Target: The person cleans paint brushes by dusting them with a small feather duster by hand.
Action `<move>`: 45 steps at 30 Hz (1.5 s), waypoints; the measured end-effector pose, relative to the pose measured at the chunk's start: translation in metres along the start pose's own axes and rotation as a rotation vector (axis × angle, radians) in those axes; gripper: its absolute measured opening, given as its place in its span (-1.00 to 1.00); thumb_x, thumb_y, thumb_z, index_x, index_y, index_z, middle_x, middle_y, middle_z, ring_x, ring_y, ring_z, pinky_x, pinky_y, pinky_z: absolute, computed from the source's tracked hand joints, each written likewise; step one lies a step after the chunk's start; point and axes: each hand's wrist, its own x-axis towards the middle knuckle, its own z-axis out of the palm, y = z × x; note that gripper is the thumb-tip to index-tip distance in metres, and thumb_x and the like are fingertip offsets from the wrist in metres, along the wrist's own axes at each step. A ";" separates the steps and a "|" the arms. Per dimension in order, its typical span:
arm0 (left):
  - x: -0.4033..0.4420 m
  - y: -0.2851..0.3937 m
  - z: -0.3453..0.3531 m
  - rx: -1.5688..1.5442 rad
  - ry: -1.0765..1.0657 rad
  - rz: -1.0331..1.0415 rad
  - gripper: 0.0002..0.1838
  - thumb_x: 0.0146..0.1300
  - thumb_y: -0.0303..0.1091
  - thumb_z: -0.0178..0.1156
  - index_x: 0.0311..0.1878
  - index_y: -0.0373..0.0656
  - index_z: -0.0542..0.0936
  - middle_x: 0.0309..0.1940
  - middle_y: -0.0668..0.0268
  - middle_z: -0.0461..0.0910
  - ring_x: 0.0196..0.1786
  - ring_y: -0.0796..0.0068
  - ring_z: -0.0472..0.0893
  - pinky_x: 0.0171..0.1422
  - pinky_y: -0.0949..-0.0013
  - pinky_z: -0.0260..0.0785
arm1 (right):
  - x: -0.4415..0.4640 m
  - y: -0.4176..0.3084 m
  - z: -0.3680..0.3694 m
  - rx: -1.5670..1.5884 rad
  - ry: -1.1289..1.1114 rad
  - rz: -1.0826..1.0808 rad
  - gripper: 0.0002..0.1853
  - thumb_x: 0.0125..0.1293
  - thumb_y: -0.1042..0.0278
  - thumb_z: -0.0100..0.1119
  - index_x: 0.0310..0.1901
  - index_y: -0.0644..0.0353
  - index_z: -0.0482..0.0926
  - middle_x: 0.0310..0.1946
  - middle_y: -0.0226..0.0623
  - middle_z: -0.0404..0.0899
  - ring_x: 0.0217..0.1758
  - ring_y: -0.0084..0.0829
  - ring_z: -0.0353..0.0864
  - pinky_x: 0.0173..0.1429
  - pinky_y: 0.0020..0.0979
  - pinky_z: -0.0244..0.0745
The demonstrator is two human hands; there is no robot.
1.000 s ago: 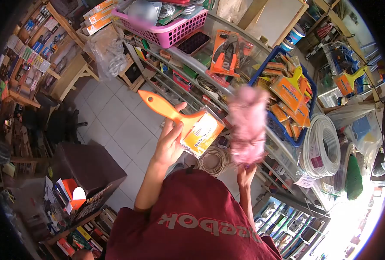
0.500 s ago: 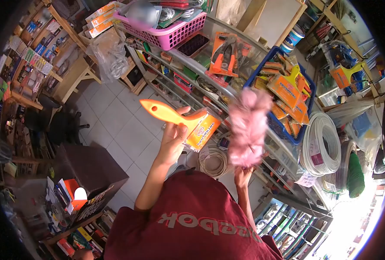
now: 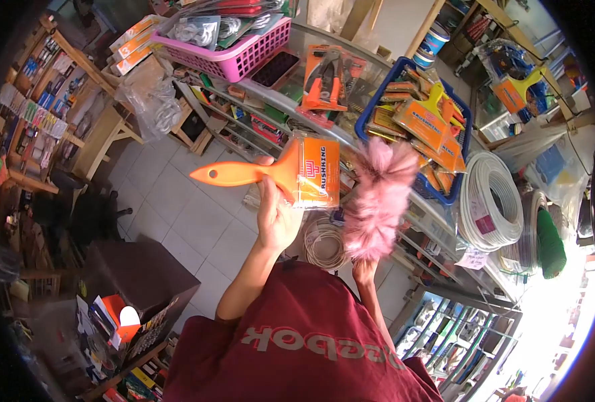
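My left hand [image 3: 277,218] is closed on a paint brush [image 3: 229,173] with an orange handle and an orange packet over its bristles; the handle points left. My right hand [image 3: 365,269] is closed round the lower end of a fluffy pink duster [image 3: 379,208], which stands upright beside the brush's packet. Past the duster's top, a blue basket [image 3: 361,123] on the glass counter holds several packaged brushes, one with a yellow handle [image 3: 435,98].
A pink basket [image 3: 237,63] of packaged goods, a phone [image 3: 275,69] and orange-handled pliers [image 3: 325,84] are on the glass counter. White cable coils [image 3: 471,208] stand at the right. A dark brown cabinet [image 3: 136,268] stands at the lower left.
The brush in my left hand has moved up and turned, so its handle is nearly level and its label faces up. The duster has shifted slightly left, and the view has turned a little.
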 end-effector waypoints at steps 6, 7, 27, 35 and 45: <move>0.008 -0.010 0.002 -0.034 -0.082 -0.073 -0.64 0.44 0.07 -0.28 0.19 0.19 0.18 0.31 0.30 0.20 0.37 0.25 0.20 0.41 -0.06 0.04 | -0.005 -0.021 -0.021 -0.133 -0.253 0.155 -0.64 0.08 0.31 0.17 -0.13 0.37 0.59 0.00 -0.09 0.55 0.02 -0.26 0.55 0.12 -0.29 0.39; 0.011 -0.010 0.009 -0.001 -0.111 -0.038 -0.65 0.45 0.04 -0.29 0.19 0.19 0.17 0.30 0.32 0.21 0.37 0.26 0.19 0.40 -0.04 0.05 | -0.018 0.008 -0.026 0.029 -0.053 0.140 -0.63 0.03 0.31 0.18 -0.13 0.36 0.57 0.02 -0.17 0.52 0.05 -0.23 0.53 0.16 -0.19 0.36; 0.008 -0.023 0.023 -0.286 -0.040 -0.269 -0.61 0.46 0.05 -0.37 0.23 0.15 0.12 0.33 0.24 0.17 0.34 0.23 0.27 0.34 0.03 0.24 | -0.028 0.015 -0.061 -0.400 -0.325 0.033 -0.82 0.06 0.29 0.20 -0.42 0.25 0.58 -0.54 -0.14 0.50 -0.40 -0.36 0.54 -0.08 -0.42 0.45; 0.008 -0.026 0.016 0.091 -0.135 -0.127 -0.50 0.34 -0.09 0.06 0.22 -0.13 0.21 0.26 -0.01 0.26 0.29 0.18 0.33 0.34 0.15 0.24 | -0.035 0.057 -0.069 -0.008 0.234 0.196 -0.73 0.11 0.33 0.15 -0.19 0.31 0.55 -0.31 -0.10 0.59 -0.20 -0.42 0.56 -0.12 -0.41 0.45; 0.002 -0.034 0.011 0.541 -0.073 -0.060 -0.67 0.35 -0.35 0.09 0.10 -0.31 0.44 0.04 0.25 0.48 0.04 0.50 0.47 0.17 0.41 0.27 | -0.021 0.019 -0.055 0.110 0.229 0.154 -0.61 0.20 0.36 0.12 0.02 0.39 0.41 -0.02 -0.20 0.50 0.00 -0.37 0.51 0.04 -0.25 0.46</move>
